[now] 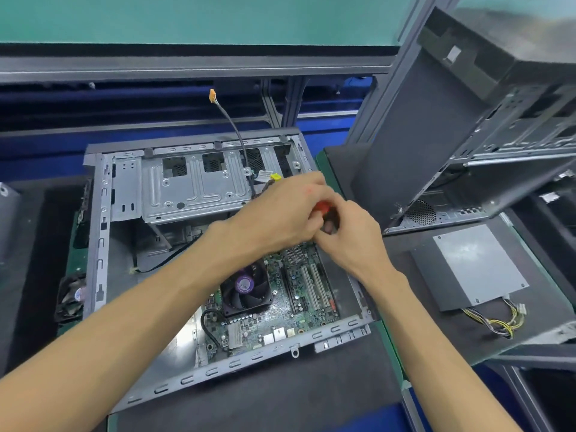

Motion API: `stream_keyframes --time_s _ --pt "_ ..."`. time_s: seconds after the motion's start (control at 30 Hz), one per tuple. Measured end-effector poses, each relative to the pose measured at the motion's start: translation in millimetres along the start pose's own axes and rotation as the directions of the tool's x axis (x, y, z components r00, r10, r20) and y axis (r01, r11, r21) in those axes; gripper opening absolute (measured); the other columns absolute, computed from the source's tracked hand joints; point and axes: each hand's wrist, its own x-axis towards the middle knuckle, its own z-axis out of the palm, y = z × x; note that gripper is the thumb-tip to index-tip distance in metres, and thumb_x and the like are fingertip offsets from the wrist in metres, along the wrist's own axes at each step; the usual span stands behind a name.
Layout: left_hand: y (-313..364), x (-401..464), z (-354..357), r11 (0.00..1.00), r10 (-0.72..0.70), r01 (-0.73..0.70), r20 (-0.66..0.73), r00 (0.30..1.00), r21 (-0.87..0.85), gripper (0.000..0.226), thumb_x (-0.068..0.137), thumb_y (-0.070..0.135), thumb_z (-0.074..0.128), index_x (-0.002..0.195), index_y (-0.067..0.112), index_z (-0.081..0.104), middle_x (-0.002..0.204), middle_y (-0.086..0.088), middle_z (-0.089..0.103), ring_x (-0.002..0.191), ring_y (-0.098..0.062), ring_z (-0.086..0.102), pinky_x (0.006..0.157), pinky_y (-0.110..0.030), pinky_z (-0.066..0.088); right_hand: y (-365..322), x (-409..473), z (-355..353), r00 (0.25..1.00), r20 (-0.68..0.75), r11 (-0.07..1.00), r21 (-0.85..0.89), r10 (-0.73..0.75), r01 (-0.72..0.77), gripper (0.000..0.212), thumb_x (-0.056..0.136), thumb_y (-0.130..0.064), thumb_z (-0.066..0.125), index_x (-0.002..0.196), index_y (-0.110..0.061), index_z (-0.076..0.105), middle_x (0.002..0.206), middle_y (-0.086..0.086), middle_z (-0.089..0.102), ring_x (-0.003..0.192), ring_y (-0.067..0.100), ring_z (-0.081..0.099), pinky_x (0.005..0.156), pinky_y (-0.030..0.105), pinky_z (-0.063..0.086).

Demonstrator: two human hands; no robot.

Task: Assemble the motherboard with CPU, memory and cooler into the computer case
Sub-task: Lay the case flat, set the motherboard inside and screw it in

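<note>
Green motherboard (280, 307) in grey case (99, 238); both hands' grip around red-handled screwdriver (322, 207).

Both forearms are extended forward and converge. The left hand (282, 210) and right hand (349, 236) are held together, fingers curled, touching.
</note>
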Motion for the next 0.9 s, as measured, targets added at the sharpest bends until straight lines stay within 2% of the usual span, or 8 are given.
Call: stream_keyframes --time_s 0.1,0.23,0.3,0.4,0.47,0.63,0.8,0.9 --pt "2.8 0.7 -2.6 1.000 0.004 -0.004 0.046 0.999 -0.005 0.031 0.083 0.012 0.057 0.112 0.019 0.066 0.104 0.003 0.061 0.097 -0.017 0.059 0.087 -0.039 0.049 5.1 -5.2 0.0 1.000 -0.008 0.997 0.081 -0.012 0.013 0.005 0.071 -0.055 0.049 0.071 -0.050 0.046 0.060 -0.009 0.051 0.071 0.002 0.050 0.051 0.022 0.025" --pt "6.6 2.5 1.2 0.969 -0.179 0.193 -0.099 0.979 0.156 0.039 0.084 0.060 0.057 0.096 0.023 0.055 0.086 0.005 0.061 0.078 -0.021 0.059 0.069 -0.037 0.050 11.0 -7.0 1.6 0.999 -0.021 0.996 0.085 0.025 -0.023 0.025 0.070 -0.059 0.053 0.067 -0.036 0.046 0.060 -0.005 0.049 0.068 0.006 0.050 0.051 0.024 0.028" --pt "8.7 5.5 -1.1 0.968 -0.188 0.197 -0.068 0.980 0.153 0.035 0.086 0.055 0.060 0.090 0.020 0.057 0.077 0.004 0.061 0.075 -0.022 0.060 0.068 -0.039 0.051 11.7 -7.1 1.5 0.999 -0.027 0.997 0.074 0.020 -0.018 0.024 0.071 -0.060 0.055 0.065 -0.040 0.043 0.060 -0.006 0.048 0.071 0.005 0.050 0.051 0.024 0.029" --pt "12.0 10.2 -8.8 0.989 -0.065 0.052 0.092 0.994 0.140 0.015 0.088 0.026 0.063 0.102 0.020 0.066 0.095 0.003 0.060 0.091 -0.021 0.060 0.080 -0.040 0.050 12.1 -6.5 0.7 1.000 -0.025 0.994 0.108 0.019 -0.016 0.025 0.070 -0.057 0.055 0.063 -0.039 0.039 0.060 -0.006 0.048 0.071 0.006 0.050 0.053 0.026 0.031" --pt "13.7 12.0 -12.2 0.994 -0.006 -0.017 0.203 0.979 0.111 0.024 0.088 0.016 0.060 0.110 0.022 0.067 0.106 0.002 0.058 0.099 -0.020 0.059 0.085 -0.041 0.050 15.3 -7.7 -1.0 0.999 -0.029 0.989 0.148 0.030 -0.025 0.024 0.071 -0.053 0.061 0.062 -0.041 0.042 0.059 -0.009 0.049 0.071 0.003 0.051 0.053 0.025 0.031" --pt "14.7 15.4 -9.4 0.956 -0.167 0.159 0.012 0.986 0.246 0.039 0.083 0.058 0.061 0.094 0.021 0.057 0.085 0.002 0.062 0.080 -0.024 0.060 0.070 -0.038 0.050 16.6 -3.9 -1.6 1.000 0.004 0.988 0.150 0.029 -0.029 0.028 0.068 -0.064 0.057 0.067 -0.036 0.056 0.058 -0.008 0.050 0.066 0.006 0.051 0.052 0.026 0.031" --pt "15.4 20.8 -20.3 0.983 -0.066 0.025 0.225 0.972 0.180 0.018 0.085 0.014 0.062 0.099 0.021 0.069 0.100 0.001 0.060 0.095 -0.021 0.060 0.084 -0.041 0.051 16.1 1.7 -4.5 1.000 0.030 0.976 0.219 0.010 -0.017 0.019 0.072 -0.059 0.067 0.067 -0.049 0.051 0.063 -0.009 0.056 0.060 0.007 0.048 0.054 0.027 0.034" --pt "17.6 19.5 -20.5 0.977 -0.089 0.054 0.168 0.982 0.204 0.021 0.087 0.029 0.063 0.107 0.022 0.062 0.103 0.001 0.060 0.093 -0.022 0.060 0.081 -0.043 0.052 18.2 2.2 -4.6 0.998 0.041 0.960 0.276 0.037 -0.047 0.014 0.071 -0.056 0.065 0.074 -0.044 0.060 0.059 -0.012 0.053 0.056 0.007 0.046 0.056 0.029 0.037"
